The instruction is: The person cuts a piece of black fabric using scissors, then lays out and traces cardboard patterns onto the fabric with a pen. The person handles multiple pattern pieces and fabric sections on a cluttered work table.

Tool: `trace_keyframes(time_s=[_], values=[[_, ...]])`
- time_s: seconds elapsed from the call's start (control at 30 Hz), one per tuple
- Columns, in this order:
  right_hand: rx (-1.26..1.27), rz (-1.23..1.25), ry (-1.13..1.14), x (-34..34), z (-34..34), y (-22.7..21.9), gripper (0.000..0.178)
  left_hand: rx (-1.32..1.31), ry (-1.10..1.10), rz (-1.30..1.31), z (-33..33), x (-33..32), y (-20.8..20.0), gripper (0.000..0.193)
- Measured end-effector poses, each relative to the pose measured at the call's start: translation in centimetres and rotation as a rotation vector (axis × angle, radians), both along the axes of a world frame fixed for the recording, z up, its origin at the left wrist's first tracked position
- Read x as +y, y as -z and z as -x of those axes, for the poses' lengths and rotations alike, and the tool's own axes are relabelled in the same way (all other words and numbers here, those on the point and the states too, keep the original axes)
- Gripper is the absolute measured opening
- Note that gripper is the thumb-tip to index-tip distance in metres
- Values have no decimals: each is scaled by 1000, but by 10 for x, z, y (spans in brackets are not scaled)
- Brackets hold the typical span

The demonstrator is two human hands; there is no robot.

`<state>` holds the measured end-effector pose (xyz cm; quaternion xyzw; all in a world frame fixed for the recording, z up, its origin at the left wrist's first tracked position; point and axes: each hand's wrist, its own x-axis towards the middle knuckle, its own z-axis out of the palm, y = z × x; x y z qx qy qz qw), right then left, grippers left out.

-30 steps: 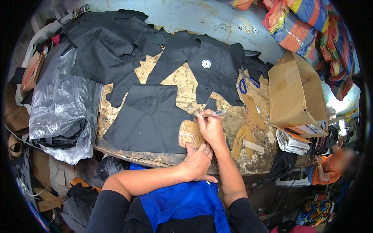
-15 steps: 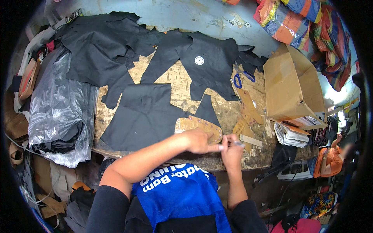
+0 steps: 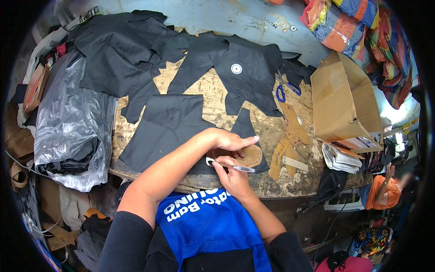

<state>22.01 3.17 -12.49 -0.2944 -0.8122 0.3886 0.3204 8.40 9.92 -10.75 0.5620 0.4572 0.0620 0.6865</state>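
A tan pattern piece (image 3: 251, 157) with a rounded end and marks along its rim lies on a black sheet of material (image 3: 165, 129) near the table's front edge. My left hand (image 3: 229, 141) rests over the pattern, thumb stretched out to the right; some of its fingers are hidden beneath the hand. Just below it, my right hand (image 3: 232, 179) grips a clear-barrelled pen (image 3: 240, 168) close to the pattern's near edge. The pen's writing end points left, toward a small white patch at the pattern's left end.
More black pieces (image 3: 120, 54) cover the back of the worn wooden table (image 3: 197, 93). Blue-handled scissors (image 3: 281, 93), tan patterns (image 3: 294, 127) and a cardboard box (image 3: 333, 97) are at the right. A plastic-wrapped bundle (image 3: 74, 127) stands left. Another person (image 3: 385, 192) sits far right.
My right hand has moved left with the pen, from the pattern's rounded right end to its near left side. My left hand has shifted up, its thumb now extending across the pattern.
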Motion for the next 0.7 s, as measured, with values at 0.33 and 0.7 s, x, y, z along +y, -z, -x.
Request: trace_keyframes(time_s=[0.33, 0.7], values=[[-115, -51, 88, -6, -17, -8, 10, 48, 64, 129, 3, 5, 3, 102], [-86, -16, 117, -12, -28, -8, 11, 39, 68, 43, 2, 2, 1, 97]])
